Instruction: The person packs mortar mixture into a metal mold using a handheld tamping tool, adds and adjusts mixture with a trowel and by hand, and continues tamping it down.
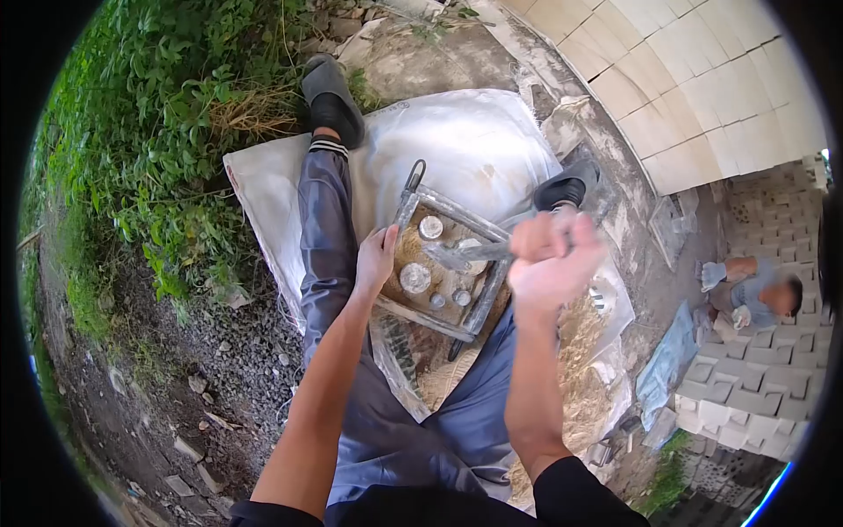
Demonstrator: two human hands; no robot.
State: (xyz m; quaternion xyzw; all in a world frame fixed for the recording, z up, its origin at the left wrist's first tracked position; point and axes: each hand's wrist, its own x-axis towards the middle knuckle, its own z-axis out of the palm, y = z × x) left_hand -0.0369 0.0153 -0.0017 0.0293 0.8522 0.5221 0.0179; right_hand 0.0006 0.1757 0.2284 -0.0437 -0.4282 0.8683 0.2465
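A square grey frame (457, 209) packed with tan sand (413, 235) lies between my outstretched legs, tilted in view. Set in the sand are several round pale metal pieces, a large disc (415, 278) and a smaller one (430, 227) among them. My left hand (376, 262) is closed on the frame's left edge. Blurred by motion, my right hand (555, 259) is a fist above the frame's right side, around the handle of a flat-bladed grey tool (450, 256). The tool's blade is over the sand, and I cannot tell whether it touches.
Under the frame and my legs spreads a white sheet (457, 132). Loose tan sand (584, 351) lies at right. Green plants (158, 114) and gravel (233, 351) are at left. At far right, another person (760, 299) sits near stacked pale blocks (746, 386).
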